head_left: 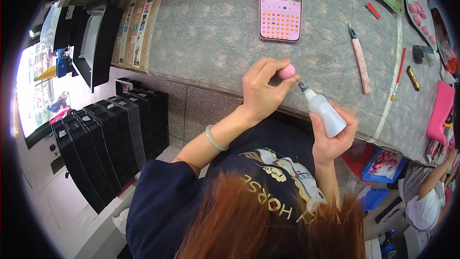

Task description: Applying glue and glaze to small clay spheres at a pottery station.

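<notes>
My left hand pinches a small pink ball between thumb and fingers, just over the table's front edge. A thin dark line shows on the ball's lower side; I cannot tell whether it is a seam or a thread. In my right hand is a white squeeze bottle, fingers wrapped round its body. The bottle tilts up to the left, and its dark nozzle tip points at the ball, close to my left thumb. Whether tip and ball touch is too small to tell.
Beyond my hands a phone lies lit on the grey-covered table. To the right are a pink craft knife, a red brush, a small gold tube and trays of pink balls. Black bins stand left.
</notes>
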`<state>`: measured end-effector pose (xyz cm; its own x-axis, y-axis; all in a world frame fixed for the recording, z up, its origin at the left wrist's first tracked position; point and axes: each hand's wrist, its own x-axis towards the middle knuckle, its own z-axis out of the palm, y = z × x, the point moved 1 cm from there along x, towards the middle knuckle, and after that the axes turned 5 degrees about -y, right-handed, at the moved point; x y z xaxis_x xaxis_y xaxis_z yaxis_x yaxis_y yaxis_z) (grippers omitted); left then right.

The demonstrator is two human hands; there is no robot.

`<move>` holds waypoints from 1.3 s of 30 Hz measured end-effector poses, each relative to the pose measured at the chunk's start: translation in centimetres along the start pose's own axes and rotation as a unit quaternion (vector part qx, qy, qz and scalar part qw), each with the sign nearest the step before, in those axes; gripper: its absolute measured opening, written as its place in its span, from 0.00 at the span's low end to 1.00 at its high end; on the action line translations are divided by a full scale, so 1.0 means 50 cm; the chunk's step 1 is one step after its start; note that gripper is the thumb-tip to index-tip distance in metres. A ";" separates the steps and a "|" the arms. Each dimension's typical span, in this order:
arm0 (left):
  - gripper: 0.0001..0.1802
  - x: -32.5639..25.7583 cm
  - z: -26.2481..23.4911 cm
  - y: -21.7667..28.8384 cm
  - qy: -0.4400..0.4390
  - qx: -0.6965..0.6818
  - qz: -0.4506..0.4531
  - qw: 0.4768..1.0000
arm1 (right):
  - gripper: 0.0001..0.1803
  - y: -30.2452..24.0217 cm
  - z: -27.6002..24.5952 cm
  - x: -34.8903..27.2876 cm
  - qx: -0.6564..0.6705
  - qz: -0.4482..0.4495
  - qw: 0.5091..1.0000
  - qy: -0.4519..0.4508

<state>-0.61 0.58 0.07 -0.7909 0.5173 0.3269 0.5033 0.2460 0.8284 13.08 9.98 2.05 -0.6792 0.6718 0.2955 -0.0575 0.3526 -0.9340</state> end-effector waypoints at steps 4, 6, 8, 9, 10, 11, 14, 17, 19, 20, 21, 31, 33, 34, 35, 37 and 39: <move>0.17 0.000 -0.001 0.000 0.001 0.003 0.001 1.000 | 0.25 -0.003 -0.001 0.003 -0.002 0.004 1.000 0.004; 0.17 0.000 0.000 0.000 0.001 0.003 0.000 1.000 | 0.25 -0.004 -0.002 0.004 -0.006 0.006 1.000 0.001; 0.17 0.000 -0.001 0.000 0.002 0.003 -0.002 1.000 | 0.25 -0.005 -0.003 0.005 -0.012 0.004 1.000 -0.002; 0.17 0.000 -0.001 0.000 0.002 0.001 -0.001 1.000 | 0.25 -0.005 -0.002 0.005 -0.015 0.003 1.000 -0.003; 0.17 0.000 -0.001 0.000 0.002 0.001 0.000 1.000 | 0.25 -0.004 -0.002 0.005 -0.013 0.002 1.000 -0.002; 0.17 -0.001 -0.001 0.000 0.002 0.004 -0.002 1.000 | 0.25 -0.004 -0.002 0.005 -0.012 0.001 1.000 0.000; 0.17 -0.001 -0.001 -0.001 0.004 -0.002 -0.001 1.000 | 0.24 -0.005 -0.001 0.006 -0.014 -0.006 1.000 0.001; 0.17 -0.001 -0.001 -0.001 0.002 -0.001 0.001 1.000 | 0.24 -0.008 -0.001 0.006 -0.032 -0.015 0.999 -0.003; 0.17 -0.001 -0.001 -0.001 0.003 0.000 0.000 1.000 | 0.24 -0.010 -0.001 0.007 -0.042 -0.014 0.999 -0.005; 0.17 -0.002 -0.002 -0.001 0.003 0.000 0.000 1.000 | 0.24 -0.010 -0.001 0.008 -0.043 -0.011 0.999 -0.004; 0.17 -0.002 -0.002 -0.001 0.001 0.000 -0.002 1.000 | 0.24 -0.011 -0.001 0.008 -0.045 -0.008 0.999 -0.004; 0.22 0.011 -0.020 0.014 -0.097 -0.114 -0.110 0.983 | 0.23 -0.033 -0.033 0.005 0.088 0.035 0.991 0.099; 0.23 0.011 -0.029 0.027 -0.149 -0.212 -0.167 0.951 | 0.22 -0.031 -0.045 0.009 0.157 0.113 0.969 0.150; 0.22 0.009 -0.033 0.036 -0.176 -0.257 -0.189 0.931 | 0.22 -0.029 -0.050 0.012 0.197 0.149 0.954 0.169; 0.22 0.008 -0.037 0.044 -0.203 -0.301 -0.210 0.908 | 0.22 -0.028 -0.054 0.016 0.186 0.155 0.955 0.169; 0.20 0.008 -0.039 0.057 -0.214 -0.426 -0.243 0.845 | 0.22 -0.025 -0.059 0.023 0.201 0.169 0.948 0.181; 0.18 0.006 -0.042 0.066 -0.227 -0.484 -0.251 0.807 | 0.23 -0.025 -0.062 0.026 0.214 0.177 0.942 0.189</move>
<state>0.09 -0.19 3.87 -0.4905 0.8530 -0.1784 -0.5224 -0.1240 0.8437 14.54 12.44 4.24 -0.4062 0.9107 -0.0748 -0.2204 -0.1771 -0.9592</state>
